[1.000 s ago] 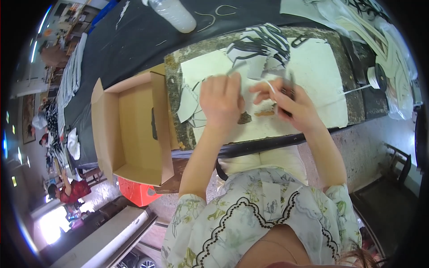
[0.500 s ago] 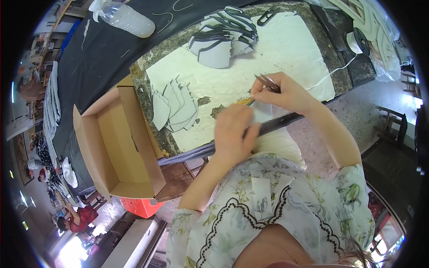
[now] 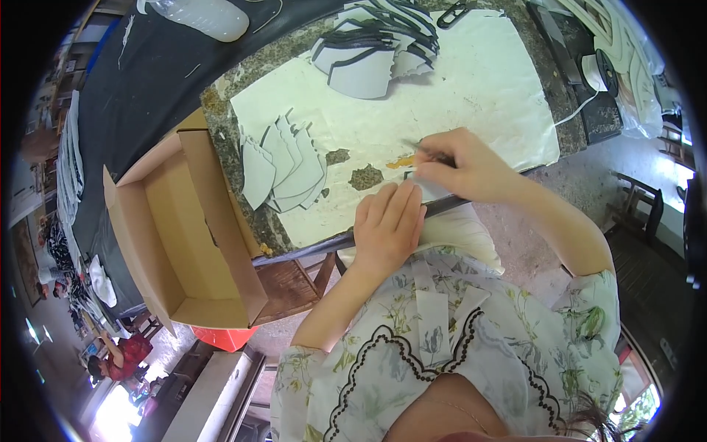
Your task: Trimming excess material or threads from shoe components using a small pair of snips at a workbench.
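Note:
My right hand (image 3: 471,168) is closed round a slim dark metal tool (image 3: 442,157) with a pointed end, blurred by motion. Beside it at the near edge of the board, my left hand (image 3: 389,227) lies with its fingers stretched out, fingertips against a light grey piece (image 3: 429,193) that is mostly covered by both hands. To the left lie several loose grey curved pieces (image 3: 297,168), overlapping one another. A larger heap of grey pieces with dark edging (image 3: 361,76) sits at the far side of the white sheet (image 3: 486,88).
The sheet covers a worn stone-like board (image 3: 221,110). An open cardboard box (image 3: 188,228) stands left of it. At the far side are a plastic bottle (image 3: 202,16) and a black clip-like object (image 3: 452,15). A spool of white cord (image 3: 593,72) stands at the right.
My left hand has turned flatter, its fingers straightening over the near edge. My right hand has lowered the tool toward the sheet. The whole view has shifted slightly.

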Demonstrator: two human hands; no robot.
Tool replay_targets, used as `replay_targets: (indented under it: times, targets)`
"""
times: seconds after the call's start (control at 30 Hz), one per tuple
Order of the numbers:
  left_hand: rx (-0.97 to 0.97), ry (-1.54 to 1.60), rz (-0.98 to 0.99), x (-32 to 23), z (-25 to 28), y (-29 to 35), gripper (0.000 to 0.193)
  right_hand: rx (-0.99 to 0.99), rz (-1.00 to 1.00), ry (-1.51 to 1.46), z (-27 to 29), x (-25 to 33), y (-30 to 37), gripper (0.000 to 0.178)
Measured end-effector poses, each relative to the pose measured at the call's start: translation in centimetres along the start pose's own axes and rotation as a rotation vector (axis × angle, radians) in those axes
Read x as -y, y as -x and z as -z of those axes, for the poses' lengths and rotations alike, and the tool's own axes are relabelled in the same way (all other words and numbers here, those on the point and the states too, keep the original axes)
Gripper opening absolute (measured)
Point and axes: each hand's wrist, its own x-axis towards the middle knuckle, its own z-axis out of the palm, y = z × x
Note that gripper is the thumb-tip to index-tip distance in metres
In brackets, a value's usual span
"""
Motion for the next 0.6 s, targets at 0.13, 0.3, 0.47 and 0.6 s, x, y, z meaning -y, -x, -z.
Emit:
replay_targets:
  times: [0.13,0.3,0.47,0.6]
  targets:
    - [0.024,-0.025,0.011,0.01,0.0,0.35,0.035,-0.111,-0.038,0.178,-1.01,-1.88,-0.54,0.018]
    - [0.016,-0.025,0.016,0.03,-0.01,0.23,0.033,-0.08,-0.131,-0.057,-0.99,-1.21,0.18,0.018]
    - [0.016,-0.019,0.02,-0.09,-0.05,0.16,0.032,-0.095,-0.187,-0.088,-1.22,-1.07,0.35,0.018]
    - [0.023,-0.024,0.042,-0.26,-0.08,0.27,0.033,-0.107,-0.165,-0.061,-1.44,-1.32,0.34,0.016]
